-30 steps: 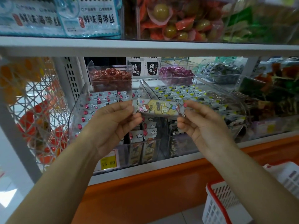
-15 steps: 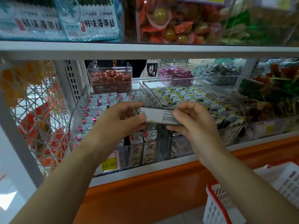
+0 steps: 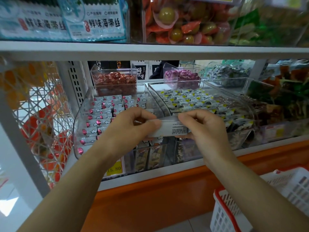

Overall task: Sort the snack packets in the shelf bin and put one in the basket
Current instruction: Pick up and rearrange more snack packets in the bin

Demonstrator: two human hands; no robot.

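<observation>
I hold one long snack packet (image 3: 173, 127) level in front of the shelf, its pale back with small print facing me. My left hand (image 3: 132, 129) pinches its left end and my right hand (image 3: 205, 128) pinches its right end. Behind them stands a clear shelf bin (image 3: 80, 118) holding several rows of silver packets with pink dots and cloud marks. More upright packets show through the bin's front. A white basket with a red rim (image 3: 222, 206) stands on the floor at the lower right.
A second clear bin (image 3: 247, 101) of yellow-marked packets sits to the right. Small bins of red (image 3: 115, 79) and purple sweets (image 3: 182, 76) stand behind. An upper shelf edge (image 3: 150, 49) runs overhead. A yellow price tag (image 3: 114, 169) sits on the shelf front. A wire rack (image 3: 38, 114) hangs at left.
The packet was turned over: its cartoon front faced me a second ago, now its printed back does. Both hands stayed on its ends and moved a little closer together.
</observation>
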